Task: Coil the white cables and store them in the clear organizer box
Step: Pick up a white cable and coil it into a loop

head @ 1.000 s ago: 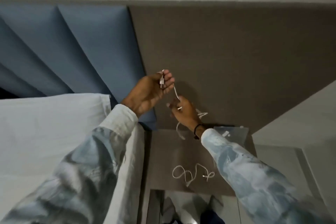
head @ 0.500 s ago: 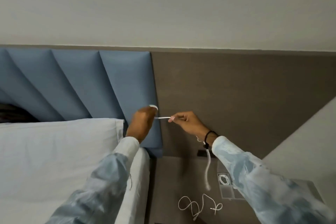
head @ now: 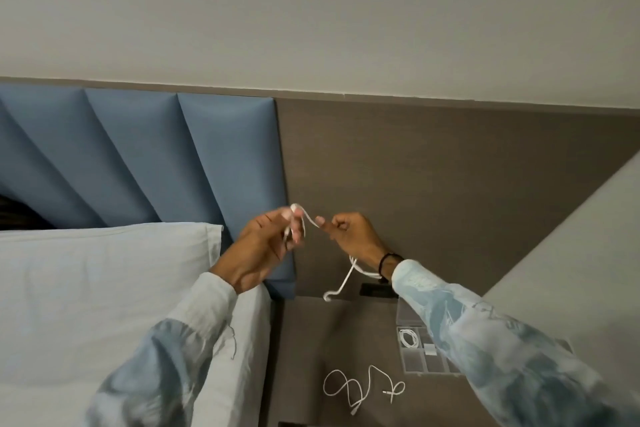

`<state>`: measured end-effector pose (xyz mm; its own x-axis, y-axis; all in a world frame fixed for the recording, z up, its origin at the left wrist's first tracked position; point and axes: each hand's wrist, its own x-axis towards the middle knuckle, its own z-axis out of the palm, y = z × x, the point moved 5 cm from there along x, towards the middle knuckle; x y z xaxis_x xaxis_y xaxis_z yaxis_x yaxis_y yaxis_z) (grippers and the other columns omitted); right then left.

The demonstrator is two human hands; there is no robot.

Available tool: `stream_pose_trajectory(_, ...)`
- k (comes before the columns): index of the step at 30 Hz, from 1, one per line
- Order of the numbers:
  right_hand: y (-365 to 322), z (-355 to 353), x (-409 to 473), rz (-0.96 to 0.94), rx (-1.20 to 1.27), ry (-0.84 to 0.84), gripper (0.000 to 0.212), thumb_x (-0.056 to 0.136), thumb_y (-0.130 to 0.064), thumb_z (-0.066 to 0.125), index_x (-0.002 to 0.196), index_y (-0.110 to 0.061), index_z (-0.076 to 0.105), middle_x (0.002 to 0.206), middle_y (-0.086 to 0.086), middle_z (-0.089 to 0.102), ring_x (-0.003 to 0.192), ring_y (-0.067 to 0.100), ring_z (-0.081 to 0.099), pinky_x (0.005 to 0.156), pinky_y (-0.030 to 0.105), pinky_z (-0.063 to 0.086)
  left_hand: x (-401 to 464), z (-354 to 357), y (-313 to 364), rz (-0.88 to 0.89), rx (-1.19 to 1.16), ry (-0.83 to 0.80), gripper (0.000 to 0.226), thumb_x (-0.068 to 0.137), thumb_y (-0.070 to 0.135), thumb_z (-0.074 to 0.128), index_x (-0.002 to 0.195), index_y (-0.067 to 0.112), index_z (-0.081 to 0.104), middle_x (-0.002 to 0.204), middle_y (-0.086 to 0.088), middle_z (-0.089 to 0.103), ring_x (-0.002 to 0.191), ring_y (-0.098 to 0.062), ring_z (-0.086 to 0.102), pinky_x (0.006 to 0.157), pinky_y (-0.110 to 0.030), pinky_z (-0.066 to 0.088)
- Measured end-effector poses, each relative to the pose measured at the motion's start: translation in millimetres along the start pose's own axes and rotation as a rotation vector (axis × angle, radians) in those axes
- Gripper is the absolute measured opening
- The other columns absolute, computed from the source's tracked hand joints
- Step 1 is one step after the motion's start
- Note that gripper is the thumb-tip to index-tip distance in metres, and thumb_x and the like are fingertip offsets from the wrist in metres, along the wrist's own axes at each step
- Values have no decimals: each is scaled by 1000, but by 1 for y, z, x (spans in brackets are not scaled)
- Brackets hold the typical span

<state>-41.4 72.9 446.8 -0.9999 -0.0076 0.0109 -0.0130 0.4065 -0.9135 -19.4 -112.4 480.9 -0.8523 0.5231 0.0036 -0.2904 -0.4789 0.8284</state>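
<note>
Above the brown tabletop [head: 304, 340], w/ both arms raised in front of the headboard, we see two hands sharing one white cable [head: 309, 218]; left hand [head: 266, 243] has fingers curled round one end of it, w/ a short loop poking up over the fingertips and a plug end hanging down inside the palm; right hand [head: 349, 234] is closed in a pinch on the same cable, just right of the left hand; btwn the two hands the cable sags in a short arc; from the right hand the rest of it drops past the wrist, which wears a black band [head: 388, 262], and ends in a small hook hanging over the tabletop's far edge.

On the tabletop, near side, a second white cable [head: 360, 388] lies loose in untidy loops, untouched, both ends free; right of it, on the same tabletop, sits the clear organizer box [head: 412, 367], partly hidden by the right sleeve [head: 502, 354]; one compartment holds a coiled white cable [head: 408, 338]; a small white item lies in a compartment beside it, too small to identify; other visible compartments we can't read well.

Left of the tabletop is the bed w/ a white pillow [head: 104, 270]; behind that, blue padded headboard panels [head: 207, 163]; behind the tabletop, a brown wall panel [head: 433, 166].
</note>
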Motion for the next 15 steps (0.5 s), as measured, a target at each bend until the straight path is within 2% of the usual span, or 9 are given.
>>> stream_pose_trajectory(2,2,19,-14,7,-92,-78,66,91,-68,49,54,-14,57,45,-9,54,45,0,48,59,21,41,15,-5,13,143,-312,143,15,90,21,72,99,12,80,87,3,76,80,-8,72,81,-23,60)
stream_pose_trajectory(4,6,38,-30,-42,-184,-169,60,98,-60,43,59,-17,59,47,-10,53,47,-2,50,61,20,42,27,-16,21,288,-349,398,18,97,14,64,98,9,81,92,-2,81,87,-13,78,81,-25,62)
stream_pose_trajectory(5,9,44,-35,-76,-203,-201,53,101,-52,45,63,-18,59,51,-10,52,51,-2,49,63,20,42,28,-23,26,379,-176,538,18,98,11,62,100,5,79,93,-6,81,88,-18,78,82,-28,63)
stream_pose_trajectory(6,12,47,-39,-106,-212,-223,44,102,-45,48,67,-19,59,56,-10,53,55,-1,49,65,22,42,25,-29,32,476,121,662,16,98,8,64,101,1,77,93,-10,80,88,-23,77,83,-32,63)
stream_pose_trajectory(7,12,47,-40,-126,-210,-235,38,102,-40,50,70,-21,60,60,-10,54,59,0,49,67,25,43,21,-31,37,573,506,701,12,97,6,65,98,0,76,91,-12,78,85,-26,76,83,-37,63)
stream_pose_trajectory(9,4,35,-33,-151,-179,-191,35,101,-37,53,72,-21,65,65,-7,59,62,5,53,68,29,45,19,-25,28,630,1265,487,16,94,-1,62,81,6,69,80,-12,72,74,-30,70,74,-43,60)
stream_pose_trajectory(10,-3,25,-26,-171,-192,-155,35,100,-36,55,72,-19,67,66,-5,62,63,6,56,68,29,46,19,-25,16,591,1511,316,19,92,-5,60,77,5,62,78,-12,67,70,-32,65,69,-44,57)
stream_pose_trajectory(12,-14,5,-14,-239,-329,-109,33,97,-39,59,73,-20,69,64,-6,63,61,6,57,65,25,46,14,-27,-6,487,1672,89,14,92,-7,57,81,2,61,84,-13,64,75,-34,63,72,-38,53)
stream_pose_trajectory(15,-19,-21,-5,-313,-542,-68,35,91,-53,59,80,-21,69,62,-5,62,60,12,58,59,31,49,5,-25,-22,372,1523,32,14,98,2,52,100,6,65,93,-4,66,84,-18,63,78,-28,48)
